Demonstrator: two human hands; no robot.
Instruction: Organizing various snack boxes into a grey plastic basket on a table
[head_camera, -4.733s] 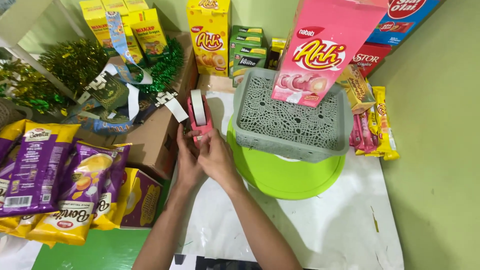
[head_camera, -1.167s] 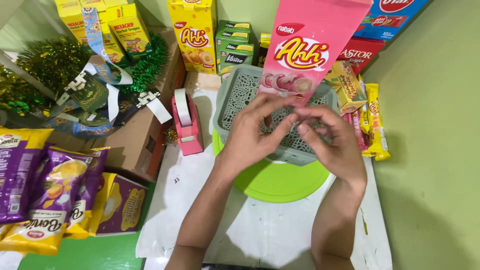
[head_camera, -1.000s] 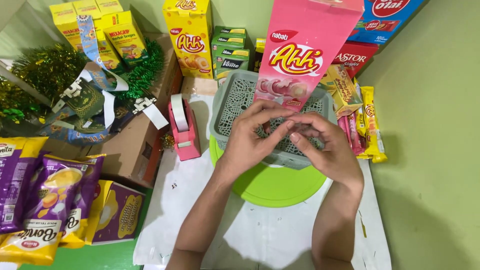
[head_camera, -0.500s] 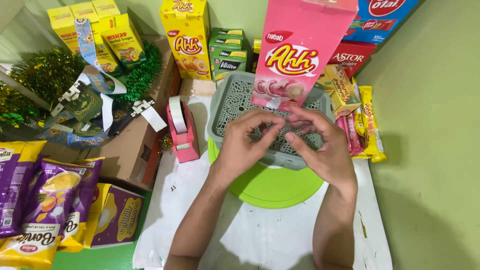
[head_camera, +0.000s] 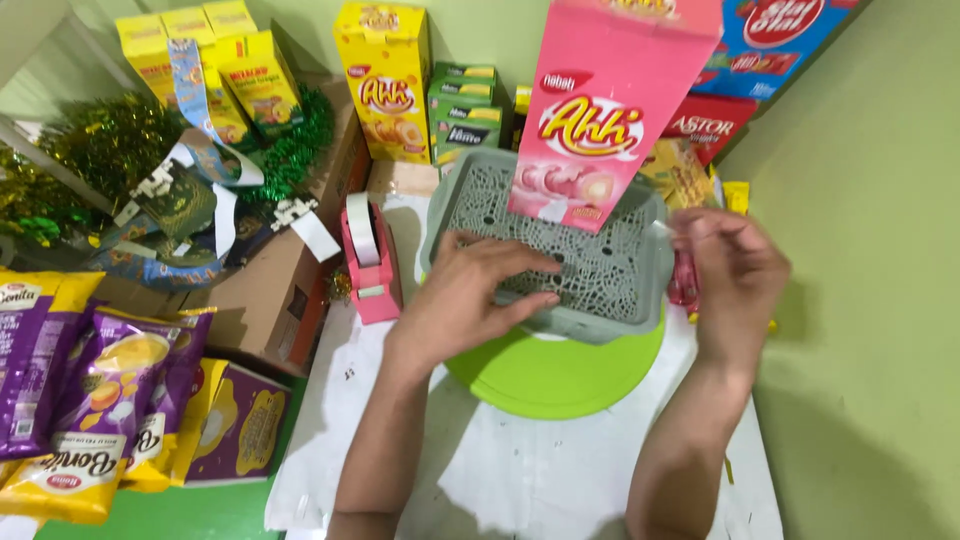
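My left hand lies flat with spread fingers on the bottom of an upturned grey lattice basket. The basket rests on a round lime-green plate. A tall pink snack box stands upright at the basket's far side. My right hand hovers past the basket's right edge, fingers pinched on a small strip of clear tape that is hard to make out. A pink tape dispenser with a white roll stands left of the basket.
Yellow, green and red snack boxes line the back wall. Purple and yellow chip bags lie at the left beside a cardboard box with green tinsel. Wrapped candy sticks lie right of the basket. White paper covers the table.
My hands were together over the basket; the right hand has pulled away to the right while the left stays pressed on the basket. Earlier both hands were at the tape dispenser.
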